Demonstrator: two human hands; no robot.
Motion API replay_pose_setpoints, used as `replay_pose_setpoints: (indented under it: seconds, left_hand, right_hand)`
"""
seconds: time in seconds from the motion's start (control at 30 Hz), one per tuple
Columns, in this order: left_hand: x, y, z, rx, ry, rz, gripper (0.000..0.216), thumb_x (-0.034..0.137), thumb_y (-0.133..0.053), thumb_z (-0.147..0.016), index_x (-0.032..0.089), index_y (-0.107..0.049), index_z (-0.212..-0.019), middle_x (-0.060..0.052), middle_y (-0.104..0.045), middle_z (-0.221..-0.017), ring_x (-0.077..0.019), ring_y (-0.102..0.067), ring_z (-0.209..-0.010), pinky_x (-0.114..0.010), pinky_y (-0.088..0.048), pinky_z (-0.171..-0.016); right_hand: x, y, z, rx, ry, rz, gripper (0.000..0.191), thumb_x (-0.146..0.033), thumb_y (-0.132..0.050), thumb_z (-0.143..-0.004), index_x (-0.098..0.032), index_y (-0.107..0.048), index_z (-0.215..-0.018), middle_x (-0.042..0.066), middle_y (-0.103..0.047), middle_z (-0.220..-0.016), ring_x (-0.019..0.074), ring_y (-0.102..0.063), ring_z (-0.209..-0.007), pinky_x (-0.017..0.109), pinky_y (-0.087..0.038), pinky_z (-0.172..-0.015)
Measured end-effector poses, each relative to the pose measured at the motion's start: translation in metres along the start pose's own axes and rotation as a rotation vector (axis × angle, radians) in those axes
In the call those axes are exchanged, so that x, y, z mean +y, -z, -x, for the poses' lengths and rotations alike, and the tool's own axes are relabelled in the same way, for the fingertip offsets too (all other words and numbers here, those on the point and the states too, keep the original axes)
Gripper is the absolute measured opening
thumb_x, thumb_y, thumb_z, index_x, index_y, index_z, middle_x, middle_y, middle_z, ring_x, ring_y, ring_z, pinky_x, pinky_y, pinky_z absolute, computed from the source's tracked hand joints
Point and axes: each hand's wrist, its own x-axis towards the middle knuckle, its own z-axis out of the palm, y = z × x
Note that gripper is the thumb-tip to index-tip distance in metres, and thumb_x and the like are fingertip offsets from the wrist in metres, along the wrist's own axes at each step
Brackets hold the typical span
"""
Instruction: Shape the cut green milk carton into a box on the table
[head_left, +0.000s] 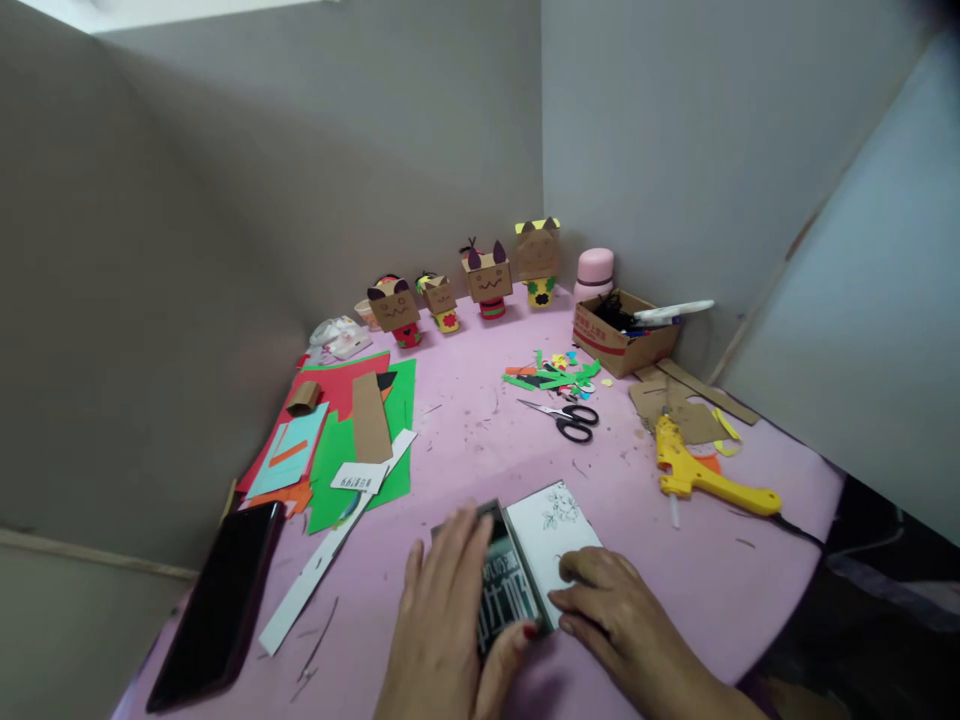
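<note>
In front of me lies an opened-out piece like a small folding box or booklet. Its left half is a dark panel [513, 575] with pale printed characters; its right half is a white panel [546, 525] with a flower drawing. My left hand [450, 590] lies over the left side of the dark panel, fingers stretched out, thumb by the near edge. Over the white panel, my right hand [611, 605] has its fingers bent and drawn together; whatever is between the fingertips is hidden. Black-handled scissors [574, 420] lie beyond, slightly spread.
A yellow glue gun [697, 475] rests on cardboard at right, near an open carton [626, 335]. Paper scraps [559, 375] lie mid-table. Coloured sheets [401, 420], a white strip [319, 570] and a phone [221, 600] are left. Cardboard-headed figures [491, 280] and a pink flask [596, 268] stand behind.
</note>
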Motion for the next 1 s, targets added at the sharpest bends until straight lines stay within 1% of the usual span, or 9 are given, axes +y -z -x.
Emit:
replay_pose_setpoints:
  seconds: [0.07,0.1,0.17,0.23,0.33,0.5,0.67,0.83,1.0]
  left_hand:
    - [0.003,-0.001,-0.010,0.002,0.024,-0.114,0.063,0.044,-0.027,-0.095,0.007,-0.014,-0.146,-0.024,-0.028,-0.148,-0.0336,-0.020,-0.139,-0.058,-0.035,-0.100]
    - [0.004,-0.002,-0.015,-0.028,0.014,-0.155,0.069,0.048,-0.030,-0.094,0.004,-0.016,-0.145,-0.027,-0.025,-0.148,-0.0378,-0.019,-0.139,-0.061,-0.037,-0.097]
    - [0.007,-0.006,-0.025,-0.151,-0.004,-0.198,0.081,0.060,-0.034,-0.088,-0.002,-0.029,-0.140,-0.031,-0.027,-0.145,-0.0438,-0.025,-0.135,-0.064,-0.038,-0.094]
    - [0.009,-0.007,-0.033,-0.302,0.022,-0.198,0.088,0.068,-0.033,-0.084,-0.002,-0.039,-0.136,-0.030,-0.030,-0.143,-0.0440,-0.030,-0.132,-0.063,-0.038,-0.096]
    - [0.010,-0.003,-0.038,-0.437,0.080,-0.171,0.091,0.071,-0.030,-0.083,-0.001,-0.036,-0.138,-0.026,-0.026,-0.145,-0.0419,-0.026,-0.134,-0.061,-0.036,-0.100]
    - [0.010,0.001,-0.041,-0.336,0.113,-0.156,0.089,0.067,-0.033,-0.084,0.000,-0.024,-0.143,-0.025,-0.016,-0.149,-0.0417,-0.014,-0.137,-0.066,-0.029,-0.101]
    - [0.012,-0.005,-0.044,-0.461,0.137,-0.108,0.078,0.058,-0.032,-0.089,0.003,-0.023,-0.143,-0.021,-0.016,-0.151,-0.0375,-0.014,-0.139,-0.062,-0.029,-0.104]
    - [0.011,-0.005,-0.044,-0.305,0.112,-0.119,0.082,0.060,-0.033,-0.088,0.002,-0.018,-0.145,-0.022,-0.015,-0.151,-0.0362,-0.011,-0.140,-0.064,-0.027,-0.104]
    - [0.010,-0.004,-0.043,-0.391,0.080,-0.092,0.080,0.060,-0.029,-0.090,0.002,-0.019,-0.144,-0.021,-0.018,-0.150,-0.0347,-0.017,-0.139,-0.063,-0.030,-0.104]
  right_hand:
    - [0.000,0.000,0.000,0.011,0.005,-0.006,0.018,-0.010,-0.061,-0.083,-0.022,-0.070,-0.093,0.006,-0.067,-0.100,0.0238,-0.060,-0.095,0.042,-0.047,-0.083]
    - [0.000,-0.001,0.001,0.015,0.009,-0.009,0.018,-0.010,-0.060,-0.083,-0.023,-0.069,-0.092,0.006,-0.067,-0.099,0.0235,-0.060,-0.095,0.042,-0.047,-0.082]
    - [0.000,-0.002,0.001,0.025,0.014,-0.015,0.018,-0.008,-0.059,-0.083,-0.023,-0.069,-0.089,0.006,-0.067,-0.098,0.0232,-0.059,-0.093,0.041,-0.047,-0.081]
    - [0.002,-0.002,0.002,0.031,0.019,-0.020,0.019,-0.006,-0.059,-0.081,-0.022,-0.067,-0.085,0.005,-0.066,-0.097,0.0225,-0.059,-0.092,0.040,-0.047,-0.080]
    - [0.005,-0.003,0.002,0.025,0.042,-0.030,0.017,-0.008,-0.058,-0.083,-0.023,-0.065,-0.084,0.004,-0.065,-0.098,0.0212,-0.059,-0.092,0.039,-0.046,-0.081]
    - [0.011,-0.005,0.002,0.018,0.071,-0.037,0.019,-0.012,-0.059,-0.084,-0.026,-0.066,-0.094,0.003,-0.065,-0.100,0.0204,-0.059,-0.094,0.037,-0.045,-0.082]
    - [0.012,-0.006,0.003,0.037,0.065,-0.037,0.023,-0.010,-0.060,-0.082,-0.026,-0.066,-0.096,0.004,-0.065,-0.102,0.0207,-0.059,-0.097,0.038,-0.045,-0.084]
    - [0.012,-0.006,0.004,0.046,0.071,-0.027,0.026,-0.008,-0.060,-0.079,-0.027,-0.066,-0.096,0.003,-0.066,-0.103,0.0208,-0.060,-0.096,0.038,-0.046,-0.083]
    - [0.011,-0.006,0.003,0.057,0.081,-0.021,0.024,-0.007,-0.060,-0.079,-0.025,-0.065,-0.094,0.004,-0.066,-0.102,0.0202,-0.060,-0.095,0.036,-0.047,-0.082]
